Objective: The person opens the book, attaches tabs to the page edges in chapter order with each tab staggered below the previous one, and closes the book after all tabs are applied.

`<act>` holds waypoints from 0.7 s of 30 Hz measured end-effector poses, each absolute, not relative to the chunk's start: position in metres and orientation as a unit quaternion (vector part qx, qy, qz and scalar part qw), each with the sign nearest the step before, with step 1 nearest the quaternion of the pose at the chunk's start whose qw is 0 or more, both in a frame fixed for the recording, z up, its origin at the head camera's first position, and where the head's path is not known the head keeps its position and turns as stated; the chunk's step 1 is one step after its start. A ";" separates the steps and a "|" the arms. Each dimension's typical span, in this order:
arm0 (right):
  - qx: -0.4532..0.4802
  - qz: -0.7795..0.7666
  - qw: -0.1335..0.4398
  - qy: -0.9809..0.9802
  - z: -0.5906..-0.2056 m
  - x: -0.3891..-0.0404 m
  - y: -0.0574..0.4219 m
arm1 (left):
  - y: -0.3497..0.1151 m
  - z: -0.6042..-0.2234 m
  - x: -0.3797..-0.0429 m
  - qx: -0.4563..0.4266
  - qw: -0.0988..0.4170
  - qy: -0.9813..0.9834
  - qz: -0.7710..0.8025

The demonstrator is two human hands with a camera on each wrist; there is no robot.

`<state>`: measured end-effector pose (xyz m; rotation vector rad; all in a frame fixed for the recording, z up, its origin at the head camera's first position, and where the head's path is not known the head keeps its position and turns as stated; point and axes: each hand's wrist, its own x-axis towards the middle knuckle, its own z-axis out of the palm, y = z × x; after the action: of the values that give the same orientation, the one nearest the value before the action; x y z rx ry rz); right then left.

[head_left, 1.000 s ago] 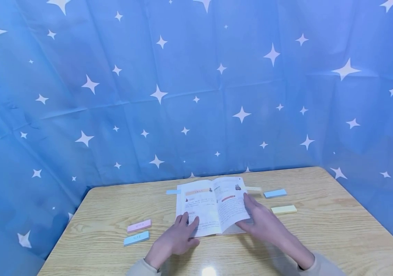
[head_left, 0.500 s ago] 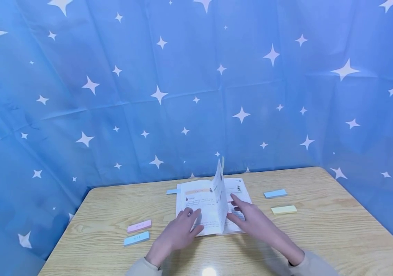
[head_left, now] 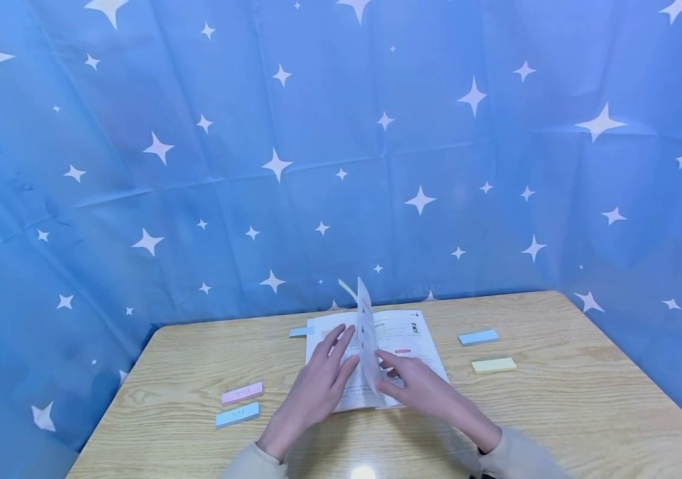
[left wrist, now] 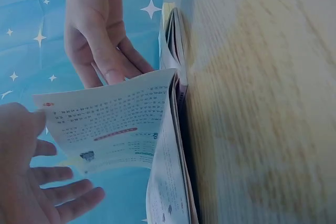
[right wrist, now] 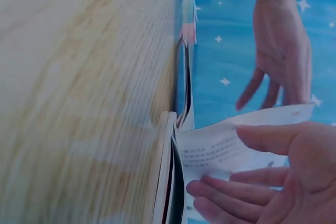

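An open book with printed pages lies on the wooden table in the head view. One page stands nearly upright between the two hands, and a pale sticky tab juts from its outer edge. Left of the page, my left hand hovers over the left side of the book with fingers spread and loose. My right hand is on the other side, its fingers extended against or close to the page. In the left wrist view, the left hand's thumb is by the page's corner.
A blue tab sticks out at the book's left edge. Pink and blue sticky-note pads lie to the left. Another blue pad and a yellow pad lie to the right. A blue starry curtain hangs behind the table.
The page has risen from the right side and swung up past upright toward the left. My right hand has moved left with it, while the left hand has shifted forward and slightly right.
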<state>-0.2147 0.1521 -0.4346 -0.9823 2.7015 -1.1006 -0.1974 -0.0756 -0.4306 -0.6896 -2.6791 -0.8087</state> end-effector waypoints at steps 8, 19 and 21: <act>-0.319 -0.350 0.046 0.880 -0.437 -0.217 0.148 | -0.080 -0.427 -0.198 -0.255 0.153 -0.910 -0.288; -0.374 -0.302 0.041 0.876 -0.438 -0.224 0.142 | -0.093 -0.430 -0.199 -0.265 0.147 -0.925 -0.231; -0.375 -0.297 0.055 0.876 -0.437 -0.224 0.140 | -0.095 -0.432 -0.199 -0.264 0.127 -0.935 -0.198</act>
<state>-0.2241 0.1405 -0.4370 -1.1390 2.6615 -0.9018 -0.1986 -0.0948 -0.4319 -0.7691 -2.7234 -0.5758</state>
